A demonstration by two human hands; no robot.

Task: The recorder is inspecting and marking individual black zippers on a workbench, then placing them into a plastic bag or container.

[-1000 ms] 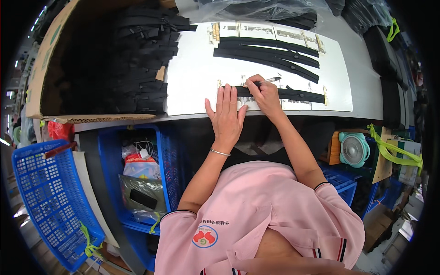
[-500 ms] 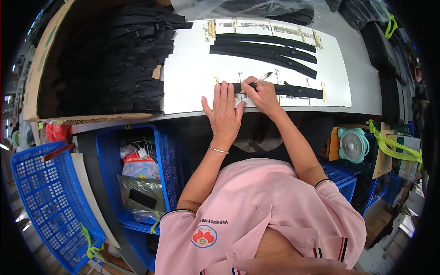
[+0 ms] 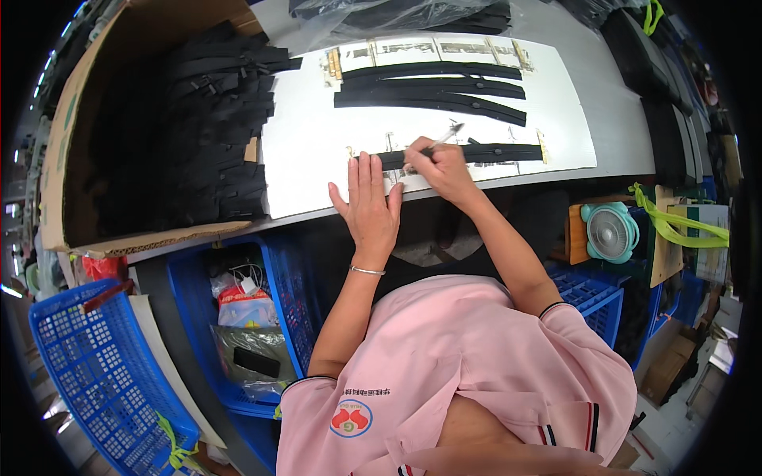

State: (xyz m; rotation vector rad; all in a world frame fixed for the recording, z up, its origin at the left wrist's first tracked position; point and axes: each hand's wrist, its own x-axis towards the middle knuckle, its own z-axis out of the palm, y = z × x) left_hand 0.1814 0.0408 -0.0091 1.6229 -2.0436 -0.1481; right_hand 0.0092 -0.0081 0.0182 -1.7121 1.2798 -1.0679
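My left hand (image 3: 369, 213) lies flat with its fingers stretched out, the fingertips on the left end of a long black zipper-like strip (image 3: 517, 151). In my right hand (image 3: 446, 173) is a clear pen with a dark grip (image 3: 451, 134), tilted with its upper end to the far right. The pen's point is at the strip, just right of my left fingers; the fingers hide the exact contact. Under the strip is a white board (image 3: 305, 151) with dark marks and tan tape pieces. Farther up on it, several similar black strips (image 3: 432, 85) fan out.
A cardboard box (image 3: 75, 170) full of black strips stands at the left. Clear plastic film (image 3: 341, 22) covers dark material at the back. Below the table edge are a blue crate (image 3: 186, 301) holding bags and a phone, a blue basket (image 3: 79, 349), and a teal fan (image 3: 609, 232).
The whole view has shifted, so the board sits farther left and tilts more. Both hands keep nearly the same places on the strip, with the pen still in my right hand.
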